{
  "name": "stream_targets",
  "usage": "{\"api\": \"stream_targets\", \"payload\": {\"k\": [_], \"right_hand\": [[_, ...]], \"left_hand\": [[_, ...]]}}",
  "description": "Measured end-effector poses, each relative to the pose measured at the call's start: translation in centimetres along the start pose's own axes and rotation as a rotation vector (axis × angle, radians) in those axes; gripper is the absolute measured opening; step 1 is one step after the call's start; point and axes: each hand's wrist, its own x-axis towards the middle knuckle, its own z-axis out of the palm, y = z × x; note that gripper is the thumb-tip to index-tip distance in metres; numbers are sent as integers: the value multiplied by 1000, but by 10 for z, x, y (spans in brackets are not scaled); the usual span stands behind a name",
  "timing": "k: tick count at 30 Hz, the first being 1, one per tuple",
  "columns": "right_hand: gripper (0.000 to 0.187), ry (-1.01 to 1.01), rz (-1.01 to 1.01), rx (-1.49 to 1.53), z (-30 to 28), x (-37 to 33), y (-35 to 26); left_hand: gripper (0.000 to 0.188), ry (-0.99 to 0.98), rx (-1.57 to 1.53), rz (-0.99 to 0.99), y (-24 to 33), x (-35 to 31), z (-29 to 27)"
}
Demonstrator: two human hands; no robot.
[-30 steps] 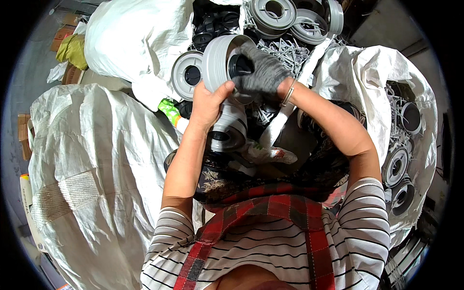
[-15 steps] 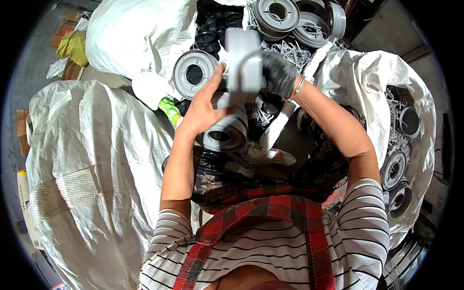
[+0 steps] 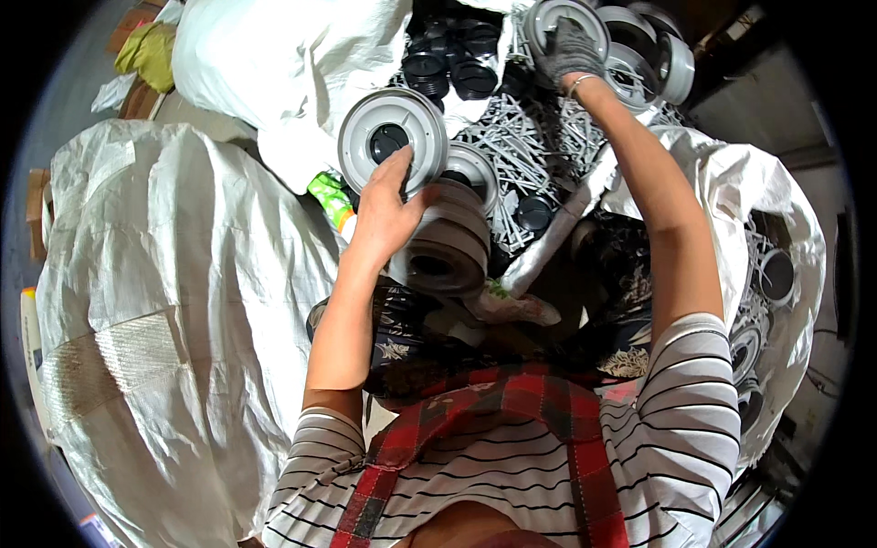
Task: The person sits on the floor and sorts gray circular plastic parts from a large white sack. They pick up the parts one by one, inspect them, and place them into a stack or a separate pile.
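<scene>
My bare left hand (image 3: 388, 205) lies with stretched fingers over the lower right of a round grey plastic reel (image 3: 361, 151). Its fingertips are by the reel's dark central hole, and the thumb stands apart. Below it are stacked grey reels (image 3: 452, 242), and a smaller-looking grey ring (image 3: 480, 164) shows at its right. At the far right, my right hand (image 3: 568, 53) wears a dark grey glove. Its fingers are bent into the middle of another grey reel (image 3: 539, 20), gripping it; the fingertips are partly hidden.
Between the hands lie many thin grey plastic sticks (image 3: 512, 146) and black round caps (image 3: 443, 68). More grey rings (image 3: 676, 68) sit at far right. White woven sacks (image 3: 183, 274) stand left and behind; an open sack (image 3: 795, 210) at right holds similar parts. A green packet (image 3: 329, 196) lies nearby.
My right hand has moved away from the blurred grey piece near the middle to a reel at far right. My left hand is now over the left reel.
</scene>
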Motion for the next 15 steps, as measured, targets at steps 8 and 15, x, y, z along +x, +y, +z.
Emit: {"api": "stream_targets", "payload": {"k": [8,15], "right_hand": [[53,164,-167,63,-37,-17,-29],[39,-53,-459,1327,-89,-40,-94]], "left_hand": [[50,118,-757,-207,-3,17,5],[56,53,-1788,-67,21,34,-7]]}}
